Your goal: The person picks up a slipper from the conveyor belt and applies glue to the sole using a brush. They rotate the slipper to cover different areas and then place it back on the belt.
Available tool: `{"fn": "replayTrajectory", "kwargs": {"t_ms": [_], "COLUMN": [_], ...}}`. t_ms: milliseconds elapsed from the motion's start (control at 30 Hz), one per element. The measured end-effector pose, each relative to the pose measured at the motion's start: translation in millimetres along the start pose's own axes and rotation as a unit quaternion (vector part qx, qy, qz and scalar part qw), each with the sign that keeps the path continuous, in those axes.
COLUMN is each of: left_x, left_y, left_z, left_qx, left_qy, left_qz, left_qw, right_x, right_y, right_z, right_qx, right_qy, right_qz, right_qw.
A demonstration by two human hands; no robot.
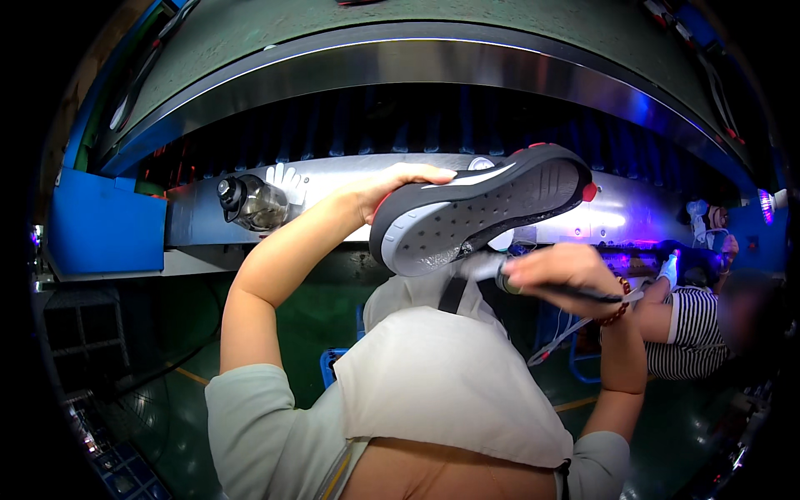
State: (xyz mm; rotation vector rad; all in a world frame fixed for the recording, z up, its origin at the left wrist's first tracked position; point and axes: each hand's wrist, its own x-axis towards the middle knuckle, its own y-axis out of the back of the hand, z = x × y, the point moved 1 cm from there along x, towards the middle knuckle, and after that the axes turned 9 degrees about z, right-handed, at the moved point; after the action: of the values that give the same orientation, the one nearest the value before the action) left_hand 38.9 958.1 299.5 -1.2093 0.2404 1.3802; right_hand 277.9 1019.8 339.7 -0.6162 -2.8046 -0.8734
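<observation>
A black and grey shoe sole (487, 212) with red accents is tilted in front of me, its inner face turned toward me. My left hand (400, 182) grips it by the left end, the thumb lying along the upper edge. Just below the sole's lower edge, my right hand (562, 275) is closed around a dark-handled brush (479, 267). The pale brush head is smeared by motion, so I cannot tell whether it touches the sole. A wet-looking shine shows on the sole's inner face near the brush.
A steel ledge (196, 218) carries a dark-lidded bottle (254, 204) and a white glove (286, 179). Beyond runs a green conveyor belt (417, 32) with a metal edge. A blue box (104, 221) stands left. At right sits another person in striped clothing (698, 321).
</observation>
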Motion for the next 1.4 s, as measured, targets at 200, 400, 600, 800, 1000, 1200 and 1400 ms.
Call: {"fn": "replayTrajectory", "kwargs": {"t_ms": [200, 400, 600, 800, 1000, 1200, 1400], "left_x": [-11.3, -13.8, -24.0, -27.6, -28.1, -8.2, 35.2], "left_y": [10.4, 28.6, 49.4, 58.2, 69.6, 49.2, 36.4], "left_z": [-4.3, -10.0, -6.8, -5.9, -4.0, -10.3, -30.8], "left_qx": [-0.03, -0.075, -0.052, -0.04, -0.039, -0.094, -0.182], "left_qy": [-0.033, -0.018, -0.012, -0.014, -0.021, -0.061, -0.087], "left_qz": [0.004, 0.08, 0.081, 0.081, 0.075, 0.009, -0.08], "left_qw": [0.999, 0.994, 0.995, 0.996, 0.996, 0.994, 0.976], "right_x": [-11.6, -14.2, -19.9, -24.4, -29.9, -17.6, 5.0], "right_y": [7.5, 13.0, 15.4, 17.4, 25.7, 8.2, -17.3], "right_z": [0.8, -2.2, -6.3, -4.6, 9.8, 6.4, 34.3], "right_qx": [-0.074, -0.012, -0.001, -0.059, -0.015, 0.209, 0.231], "right_qy": [0.006, -0.047, -0.044, -0.012, -0.098, -0.212, -0.267], "right_qz": [-0.032, 0.107, 0.111, 0.026, 0.118, 0.137, 0.235], "right_qw": [0.997, 0.993, 0.993, 0.998, 0.988, 0.945, 0.906]}}
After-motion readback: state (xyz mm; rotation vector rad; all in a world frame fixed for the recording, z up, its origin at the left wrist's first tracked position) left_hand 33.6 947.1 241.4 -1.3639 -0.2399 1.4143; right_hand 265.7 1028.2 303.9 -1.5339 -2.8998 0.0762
